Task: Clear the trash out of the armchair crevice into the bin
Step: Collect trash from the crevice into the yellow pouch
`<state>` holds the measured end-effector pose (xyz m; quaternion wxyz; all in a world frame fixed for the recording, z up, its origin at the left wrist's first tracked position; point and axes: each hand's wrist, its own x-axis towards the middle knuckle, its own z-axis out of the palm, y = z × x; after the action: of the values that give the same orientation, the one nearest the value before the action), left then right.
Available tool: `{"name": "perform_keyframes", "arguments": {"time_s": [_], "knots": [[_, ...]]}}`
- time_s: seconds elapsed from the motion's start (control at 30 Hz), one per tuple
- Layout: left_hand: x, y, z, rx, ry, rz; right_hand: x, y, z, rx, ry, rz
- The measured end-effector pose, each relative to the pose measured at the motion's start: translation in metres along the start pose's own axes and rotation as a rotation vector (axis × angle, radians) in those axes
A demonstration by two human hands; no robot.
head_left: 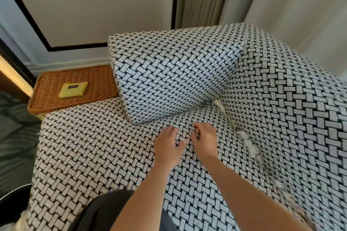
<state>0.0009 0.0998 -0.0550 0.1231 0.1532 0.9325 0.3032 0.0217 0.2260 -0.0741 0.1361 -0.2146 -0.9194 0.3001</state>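
Head: trash [250,148] lines crevice [270,173]; pouch [73,89] tops basket [97,80].
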Motion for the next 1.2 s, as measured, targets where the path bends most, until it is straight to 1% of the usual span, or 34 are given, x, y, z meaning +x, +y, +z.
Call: {"name": "perform_keyframes", "arguments": {"time_s": [0.1,0.2,0.33,0.5,0.57,0.7,0.83,0.93,1.03,1.1,1.2], "knots": [[0.014,-0.002,0.011,0.067,0.048,0.078,0.014,0.003,0.003,-0.116,0.085,-0.027],[0.032,-0.007,0.014,0.132,0.109,0.145,0.037,0.012,0.0,-0.243,0.041,0.006],[0.048,-0.011,0.02,0.166,0.191,0.171,0.066,0.019,-0.005,-0.337,0.028,0.051],[0.061,-0.012,0.022,0.122,0.255,0.184,0.098,0.021,0.0,-0.34,-0.027,0.068],[0.063,-0.011,0.022,0.109,0.282,0.192,0.108,0.021,0.003,-0.373,-0.051,0.106],[0.064,-0.013,0.023,0.105,0.28,0.191,0.119,0.01,0.009,-0.426,-0.093,0.205],[0.064,-0.013,0.023,0.102,0.286,0.196,0.121,0.006,0.013,-0.426,-0.104,0.19],[0.065,-0.013,0.024,0.107,0.275,0.198,0.121,0.008,0.007,-0.396,-0.209,0.163],[0.065,-0.013,0.025,0.1,0.274,0.201,0.129,0.007,0.005,-0.361,-0.275,0.227],[0.064,-0.013,0.025,0.082,0.274,0.201,0.131,0.006,0.005,-0.359,-0.256,0.25],[0.066,-0.015,0.026,0.069,0.286,0.203,0.128,0.008,0.0,-0.362,-0.192,0.175]]}}
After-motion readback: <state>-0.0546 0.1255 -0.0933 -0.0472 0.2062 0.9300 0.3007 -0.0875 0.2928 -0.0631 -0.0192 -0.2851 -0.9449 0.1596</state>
